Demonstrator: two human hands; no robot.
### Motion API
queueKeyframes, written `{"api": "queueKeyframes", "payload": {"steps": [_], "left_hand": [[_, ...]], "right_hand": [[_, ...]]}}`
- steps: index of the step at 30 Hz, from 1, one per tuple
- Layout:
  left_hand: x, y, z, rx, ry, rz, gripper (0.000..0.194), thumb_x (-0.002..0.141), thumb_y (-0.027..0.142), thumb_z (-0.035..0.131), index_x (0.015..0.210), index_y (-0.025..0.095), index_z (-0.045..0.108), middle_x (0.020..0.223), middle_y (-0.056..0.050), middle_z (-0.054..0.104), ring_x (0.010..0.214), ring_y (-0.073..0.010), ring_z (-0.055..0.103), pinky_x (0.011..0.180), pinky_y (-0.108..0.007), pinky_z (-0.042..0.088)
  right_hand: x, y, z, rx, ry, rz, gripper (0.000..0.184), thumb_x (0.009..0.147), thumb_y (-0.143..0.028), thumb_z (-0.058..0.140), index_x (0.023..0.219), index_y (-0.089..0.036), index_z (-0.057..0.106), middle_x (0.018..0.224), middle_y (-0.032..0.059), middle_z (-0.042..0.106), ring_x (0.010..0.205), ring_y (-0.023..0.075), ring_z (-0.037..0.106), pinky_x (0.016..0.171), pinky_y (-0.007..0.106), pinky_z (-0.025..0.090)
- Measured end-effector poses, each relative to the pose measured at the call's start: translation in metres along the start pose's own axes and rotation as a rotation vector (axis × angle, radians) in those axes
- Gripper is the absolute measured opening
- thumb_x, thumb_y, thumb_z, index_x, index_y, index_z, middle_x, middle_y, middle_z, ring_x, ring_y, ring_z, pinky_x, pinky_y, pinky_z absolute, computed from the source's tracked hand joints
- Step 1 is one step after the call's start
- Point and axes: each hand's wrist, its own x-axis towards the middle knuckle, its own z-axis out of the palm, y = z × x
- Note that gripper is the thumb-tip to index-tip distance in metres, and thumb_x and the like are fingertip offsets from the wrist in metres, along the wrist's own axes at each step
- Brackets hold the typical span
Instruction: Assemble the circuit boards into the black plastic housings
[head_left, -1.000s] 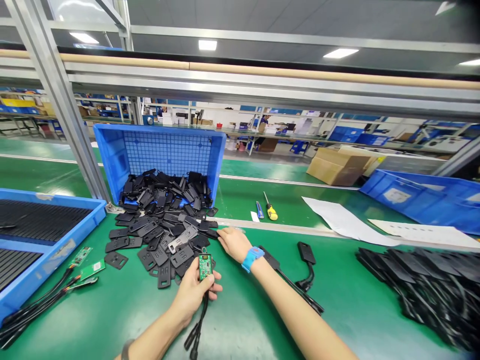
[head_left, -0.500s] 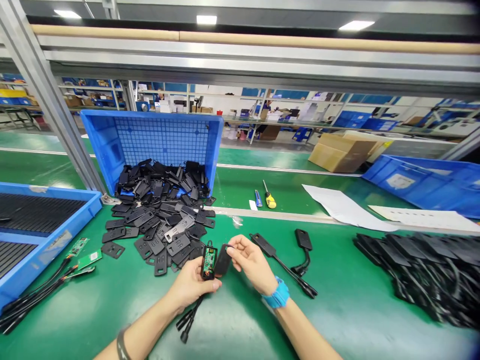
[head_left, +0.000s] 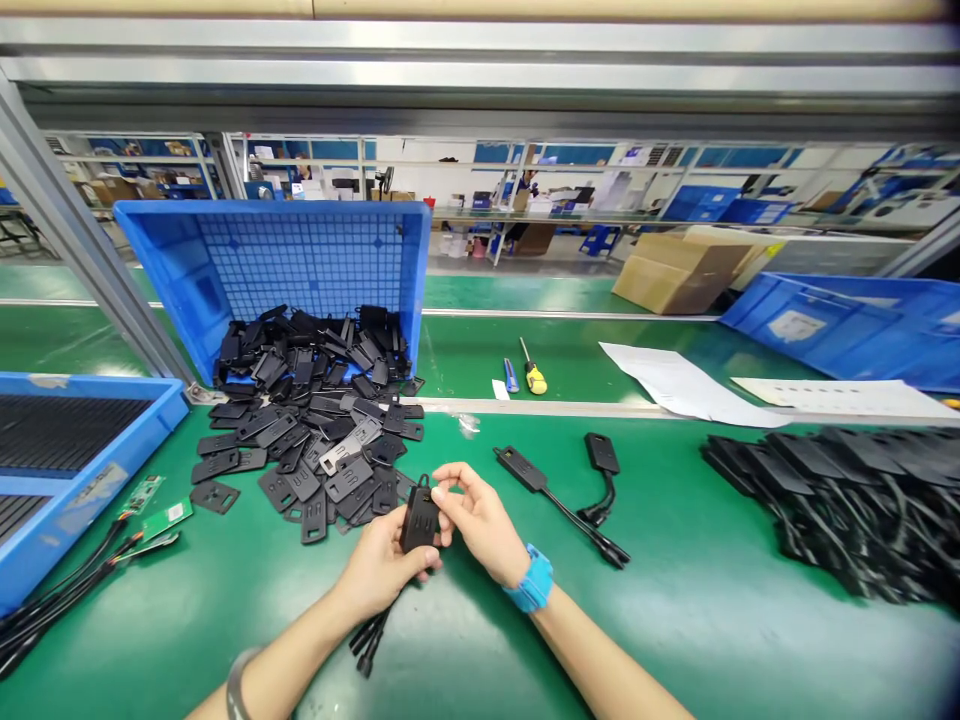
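Note:
Between my hands is a small black plastic case (head_left: 420, 519) with a slotted cover lying over its front, so the circuit board inside is hidden. My left hand (head_left: 382, 562) grips the case from the left and below, thumb across its lower edge. Short black cables with plugs (head_left: 367, 645) hang from it beneath that hand. At the upper right of the cover, the fingers of my right hand (head_left: 474, 520) pinch its edge. Just left of the case spreads a pile of loose black covers (head_left: 349, 475) on the green bench.
A tipped blue crate (head_left: 315, 260) spills black case parts. At left are a blue tray (head_left: 161, 415) and wired circuit boards (head_left: 169, 515). Rightward lie two cabled black units (head_left: 525, 468), a screwdriver (head_left: 535, 378), a utility knife (head_left: 511, 376), paper (head_left: 682, 385) and stacked cabled units (head_left: 825, 500).
The cover in my right hand has moved left onto the open case, hiding the green circuit board. My head view has tilted down slightly.

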Motion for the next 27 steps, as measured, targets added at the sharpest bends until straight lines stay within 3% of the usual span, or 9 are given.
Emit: {"api": "queueKeyframes", "payload": {"steps": [4,8,11,13,15,18,20,23,27], "left_hand": [[-0.002,-0.001,0.001,0.041,0.027,-0.001,0.04,0.076,0.032,0.065,0.111,0.016,0.055,0.093,-0.009,0.064,0.073,-0.0189,0.065,0.056,-0.026,0.051],[-0.003,0.0,0.002,0.061,0.063,-0.04,0.043,0.076,0.034,0.064,0.114,0.015,0.054,0.087,-0.009,0.066,0.067,-0.0192,0.066,0.055,-0.027,0.053],[-0.001,0.0,0.004,0.004,0.082,-0.014,0.049,0.075,0.035,0.068,0.117,0.015,0.053,0.093,-0.011,0.066,0.069,-0.0196,0.066,0.056,-0.027,0.053],[0.0,-0.002,0.004,-0.104,0.064,0.034,0.065,0.071,0.03,0.072,0.129,0.018,0.045,0.107,-0.012,0.064,0.082,-0.0211,0.066,0.068,-0.03,0.054],[-0.001,-0.005,0.004,-0.181,0.007,0.045,0.086,0.069,0.023,0.075,0.141,0.023,0.029,0.121,-0.014,0.059,0.097,-0.0227,0.064,0.082,-0.033,0.052],[-0.005,-0.006,0.002,-0.056,-0.027,0.052,0.097,0.069,0.014,0.071,0.147,0.027,0.015,0.136,-0.015,0.049,0.113,-0.0242,0.057,0.093,-0.037,0.047],[-0.008,0.0,-0.001,0.112,0.022,0.125,0.091,0.07,0.01,0.067,0.146,0.028,0.021,0.139,-0.014,0.046,0.119,-0.0252,0.052,0.094,-0.038,0.046],[-0.013,0.022,-0.013,0.337,0.11,0.209,0.065,0.075,0.013,0.062,0.136,0.023,0.044,0.128,-0.013,0.056,0.112,-0.0255,0.057,0.086,-0.035,0.051],[-0.037,0.058,-0.061,0.745,0.271,0.211,0.041,0.08,0.018,0.056,0.121,0.021,0.058,0.112,-0.009,0.065,0.1,-0.024,0.062,0.083,-0.032,0.052]], "right_hand": [[0.002,0.001,-0.002,-0.033,-0.141,0.081,0.039,0.085,-0.056,0.053,0.086,-0.017,0.054,0.064,-0.0044,0.047,0.045,0.0064,0.043,0.041,0.019,0.032],[0.002,0.003,0.001,-0.078,-0.093,0.088,0.042,0.084,-0.057,0.052,0.075,-0.016,0.053,0.056,-0.0064,0.039,0.045,0.0062,0.034,0.042,0.019,0.027],[-0.003,0.004,0.008,-0.25,-0.044,-0.004,0.036,0.088,-0.05,0.049,0.096,-0.016,0.059,0.067,-0.0022,0.047,0.052,0.0101,0.044,0.045,0.021,0.037],[-0.005,0.004,0.012,-0.486,-0.005,-0.174,0.043,0.084,-0.04,0.057,0.121,-0.018,0.053,0.088,0.004,0.053,0.071,0.0159,0.054,0.062,0.028,0.049],[-0.005,0.003,0.012,-0.723,0.019,-0.318,0.059,0.082,-0.03,0.06,0.136,-0.019,0.039,0.105,0.0084,0.051,0.09,0.0207,0.055,0.08,0.034,0.05],[0.0,0.002,-0.004,-1.024,0.063,-0.339,0.052,0.085,-0.021,0.051,0.136,-0.014,0.039,0.107,0.0122,0.052,0.096,0.0236,0.055,0.085,0.038,0.049],[0.004,0.003,-0.022,-1.264,0.112,-0.284,0.042,0.085,-0.018,0.049,0.125,-0.008,0.049,0.102,0.0149,0.054,0.092,0.026,0.057,0.083,0.039,0.049],[0.007,0.006,-0.052,-1.605,0.177,-0.188,0.03,0.084,-0.017,0.05,0.109,-0.005,0.058,0.091,0.0166,0.056,0.081,0.0276,0.058,0.073,0.039,0.049],[0.007,0.012,-0.071,-1.866,0.278,-0.239,0.034,0.082,-0.013,0.048,0.114,-0.007,0.059,0.094,0.0188,0.057,0.076,0.0316,0.057,0.058,0.038,0.046]]}}
